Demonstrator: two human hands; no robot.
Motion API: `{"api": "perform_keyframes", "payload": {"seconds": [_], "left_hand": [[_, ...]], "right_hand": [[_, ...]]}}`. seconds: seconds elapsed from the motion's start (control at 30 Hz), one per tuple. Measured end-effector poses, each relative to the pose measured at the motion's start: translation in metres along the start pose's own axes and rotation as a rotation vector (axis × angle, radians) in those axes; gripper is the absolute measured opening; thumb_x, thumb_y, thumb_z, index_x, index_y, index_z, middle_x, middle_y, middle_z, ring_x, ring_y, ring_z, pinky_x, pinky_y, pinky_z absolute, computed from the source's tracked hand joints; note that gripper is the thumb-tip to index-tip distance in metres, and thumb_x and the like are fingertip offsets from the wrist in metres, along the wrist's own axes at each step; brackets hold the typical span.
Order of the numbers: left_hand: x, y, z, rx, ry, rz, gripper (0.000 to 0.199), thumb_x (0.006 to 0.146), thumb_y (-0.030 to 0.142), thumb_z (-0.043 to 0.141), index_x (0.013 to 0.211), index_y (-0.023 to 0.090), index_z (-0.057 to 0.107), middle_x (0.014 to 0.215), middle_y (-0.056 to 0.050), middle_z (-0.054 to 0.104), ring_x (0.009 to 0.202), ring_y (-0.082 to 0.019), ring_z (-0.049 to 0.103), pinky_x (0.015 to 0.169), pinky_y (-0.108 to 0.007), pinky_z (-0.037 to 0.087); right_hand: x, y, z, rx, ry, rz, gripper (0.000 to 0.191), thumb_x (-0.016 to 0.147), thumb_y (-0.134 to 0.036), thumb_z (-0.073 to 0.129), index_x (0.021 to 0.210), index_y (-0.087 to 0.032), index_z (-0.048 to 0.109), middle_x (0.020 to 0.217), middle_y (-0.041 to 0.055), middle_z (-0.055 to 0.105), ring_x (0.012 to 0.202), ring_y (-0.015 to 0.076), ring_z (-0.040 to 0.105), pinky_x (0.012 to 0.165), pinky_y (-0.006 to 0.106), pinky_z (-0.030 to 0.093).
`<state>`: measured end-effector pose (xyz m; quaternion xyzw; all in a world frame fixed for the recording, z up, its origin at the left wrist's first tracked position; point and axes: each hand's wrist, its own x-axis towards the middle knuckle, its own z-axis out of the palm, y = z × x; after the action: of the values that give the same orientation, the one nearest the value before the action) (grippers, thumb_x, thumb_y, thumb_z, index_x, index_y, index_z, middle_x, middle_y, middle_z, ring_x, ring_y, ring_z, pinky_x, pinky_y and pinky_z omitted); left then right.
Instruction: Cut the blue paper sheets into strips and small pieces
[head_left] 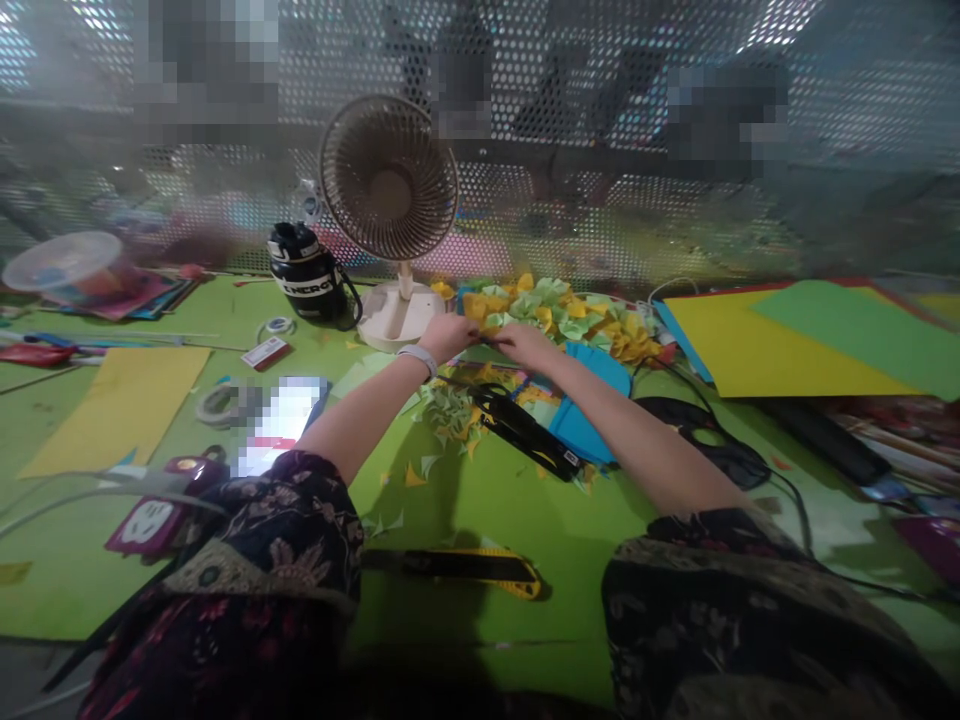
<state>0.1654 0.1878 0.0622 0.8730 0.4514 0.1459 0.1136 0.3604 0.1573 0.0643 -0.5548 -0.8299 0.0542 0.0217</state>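
My left hand (450,338) and my right hand (523,346) meet fingertip to fingertip above the middle of the green table. Both are closed in a pinch around something small and dark that I cannot make out. Just behind them lies a heap of folded yellow and light green paper pieces (555,305). Nearer to me are small paper scraps (452,410) and a black tool with a cord (529,430). A blue sheet (592,390) lies partly under my right forearm.
Behind my left hand stands a fan (390,190), with a black bottle (311,280) beside it. A yellow cutter (480,567) lies near the front. A phone (281,425) is at left; coloured sheets (810,345) and cables are at right.
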Motion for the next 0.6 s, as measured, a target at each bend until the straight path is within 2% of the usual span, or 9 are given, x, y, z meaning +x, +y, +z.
{"api": "perform_keyframes", "payload": {"seconds": [0.07,0.13,0.2,0.27,0.33,0.43,0.53,0.6], "left_hand": [[-0.001,-0.004,0.001,-0.120,0.060,0.011,0.029,0.090,0.022,0.070,0.119,0.023,0.074,0.122,-0.011,0.074,0.118,-0.031,0.067,0.101,-0.037,0.048],[-0.003,-0.006,0.005,-0.217,0.153,-0.010,0.058,0.086,0.021,0.074,0.142,0.022,0.059,0.143,-0.014,0.063,0.128,-0.033,0.062,0.107,-0.040,0.046],[-0.008,-0.005,0.013,-0.284,0.240,-0.090,0.075,0.085,0.025,0.077,0.153,0.018,0.044,0.151,-0.019,0.054,0.133,-0.035,0.058,0.109,-0.043,0.044],[-0.013,-0.002,0.021,-0.312,0.279,-0.190,0.073,0.087,0.031,0.076,0.150,0.013,0.043,0.146,-0.023,0.056,0.131,-0.037,0.059,0.109,-0.047,0.044],[-0.018,0.003,0.027,-0.289,0.281,-0.216,0.066,0.087,0.033,0.076,0.143,0.010,0.049,0.139,-0.025,0.059,0.129,-0.039,0.059,0.109,-0.048,0.043],[-0.021,0.010,0.030,-0.252,0.282,-0.148,0.062,0.085,0.032,0.079,0.137,0.011,0.053,0.139,-0.024,0.060,0.130,-0.037,0.058,0.110,-0.045,0.043],[-0.020,0.013,0.032,-0.259,0.248,-0.089,0.064,0.088,0.032,0.075,0.143,0.010,0.050,0.141,-0.024,0.060,0.129,-0.035,0.060,0.108,-0.042,0.047],[-0.019,0.014,0.034,-0.253,0.180,-0.004,0.062,0.090,0.032,0.072,0.145,0.013,0.051,0.141,-0.021,0.062,0.129,-0.033,0.062,0.108,-0.041,0.048]], "right_hand": [[0.001,0.002,0.002,0.027,0.056,0.046,0.032,0.096,-0.023,0.050,0.111,-0.018,0.078,0.116,0.0112,0.074,0.108,0.0264,0.065,0.087,0.032,0.046],[0.001,0.004,0.003,0.069,0.146,0.098,0.030,0.096,-0.024,0.050,0.106,-0.015,0.077,0.114,0.0134,0.073,0.107,0.0275,0.065,0.088,0.034,0.047],[0.000,0.006,0.005,0.122,0.244,0.162,0.029,0.097,-0.026,0.049,0.103,-0.014,0.076,0.110,0.0145,0.071,0.104,0.0280,0.064,0.089,0.037,0.049],[-0.001,0.007,0.007,0.166,0.333,0.212,0.029,0.098,-0.027,0.048,0.102,-0.014,0.074,0.110,0.0152,0.070,0.104,0.0282,0.064,0.093,0.040,0.049],[-0.003,0.008,0.007,0.191,0.418,0.202,0.026,0.098,-0.027,0.049,0.100,-0.015,0.072,0.120,0.0171,0.067,0.114,0.0290,0.061,0.100,0.041,0.048],[-0.003,0.007,0.001,0.210,0.554,0.142,0.025,0.099,-0.027,0.048,0.099,-0.018,0.071,0.138,0.0170,0.060,0.131,0.0295,0.053,0.110,0.044,0.042],[0.001,0.004,-0.012,0.221,0.680,0.154,0.028,0.102,-0.030,0.043,0.104,-0.020,0.070,0.139,0.0167,0.060,0.134,0.0300,0.051,0.114,0.047,0.040],[0.005,0.002,-0.023,0.223,0.746,0.175,0.031,0.104,-0.032,0.040,0.109,-0.021,0.068,0.137,0.0171,0.061,0.135,0.0301,0.051,0.114,0.047,0.039]]}}
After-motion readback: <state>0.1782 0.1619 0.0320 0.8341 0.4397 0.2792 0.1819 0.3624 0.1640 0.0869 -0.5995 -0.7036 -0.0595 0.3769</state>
